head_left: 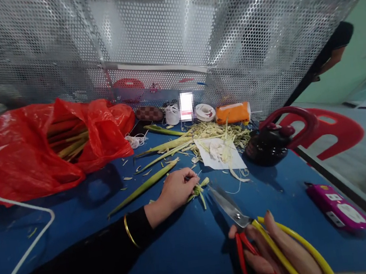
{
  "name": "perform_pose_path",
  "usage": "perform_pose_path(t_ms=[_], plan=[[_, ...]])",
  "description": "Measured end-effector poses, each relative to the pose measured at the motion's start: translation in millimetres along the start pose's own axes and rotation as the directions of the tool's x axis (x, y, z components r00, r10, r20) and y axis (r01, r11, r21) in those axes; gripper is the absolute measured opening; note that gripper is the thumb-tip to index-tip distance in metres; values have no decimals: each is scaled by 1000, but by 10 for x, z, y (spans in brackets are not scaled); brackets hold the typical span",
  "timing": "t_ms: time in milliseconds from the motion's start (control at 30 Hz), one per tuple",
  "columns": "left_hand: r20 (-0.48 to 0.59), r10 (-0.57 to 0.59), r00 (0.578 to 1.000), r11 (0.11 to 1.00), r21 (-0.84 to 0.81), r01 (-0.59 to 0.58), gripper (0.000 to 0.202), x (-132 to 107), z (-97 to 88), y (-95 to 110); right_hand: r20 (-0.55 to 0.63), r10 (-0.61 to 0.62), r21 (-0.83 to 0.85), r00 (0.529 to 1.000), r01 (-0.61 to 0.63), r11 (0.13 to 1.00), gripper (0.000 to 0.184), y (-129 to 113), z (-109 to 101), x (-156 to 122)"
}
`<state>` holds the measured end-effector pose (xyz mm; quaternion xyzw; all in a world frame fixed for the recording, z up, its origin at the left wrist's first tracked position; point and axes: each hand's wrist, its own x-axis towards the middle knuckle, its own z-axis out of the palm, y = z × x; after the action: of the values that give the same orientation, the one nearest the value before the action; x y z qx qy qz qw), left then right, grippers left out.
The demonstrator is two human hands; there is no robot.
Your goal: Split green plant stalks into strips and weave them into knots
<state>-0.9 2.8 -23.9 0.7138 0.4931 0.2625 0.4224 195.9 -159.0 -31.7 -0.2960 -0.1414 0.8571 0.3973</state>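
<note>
My left hand (pixel 178 186) is closed in a pinch low over the table, with short green plant strips (pixel 199 192) at its fingertips. How much of the strips lies inside the fingers is hidden. My right hand (pixel 270 250) grips a pair of scissors (pixel 227 205) by its red and yellow handles. The metal blades point toward the strips, with their tips a little to the right of them. Left of my left hand lies a long green stalk (pixel 142 189). Beyond it, a white paper sheet (pixel 207 160) carries pale scraps.
A red plastic bag (pixel 41 181) of stalks stands at left. Shredded plant pieces (pixel 209 130) lie mid-table, near white tape (pixel 205 112) and an orange packet (pixel 232 113). At right are a dark jug (pixel 267 146) and purple packet (pixel 340 206). A perforated metal screen (pixel 157 33) closes the back.
</note>
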Motion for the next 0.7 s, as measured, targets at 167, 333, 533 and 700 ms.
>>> perform_pose_path(t_ms=[167, 333, 533, 700], plan=[[4, 8, 1000, 1000, 18, -8, 21, 8, 8, -31, 81, -23, 14, 996, 22, 1000, 64, 109, 63, 141], [-3, 16, 1000, 1000, 9, -16, 22, 19, 21, -59, 67, 3, -20, 998, -1, 1000, 62, 121, 79, 181], [4, 24, 1000, 1000, 12, -24, 20, 11, 30, -43, 39, -8, -12, 999, 9, 1000, 63, 142, 69, 249], [2, 51, 999, 997, 53, -51, 20, 8, 42, -68, 1, -9, -13, 1000, 9, 1000, 60, 127, 126, 299]])
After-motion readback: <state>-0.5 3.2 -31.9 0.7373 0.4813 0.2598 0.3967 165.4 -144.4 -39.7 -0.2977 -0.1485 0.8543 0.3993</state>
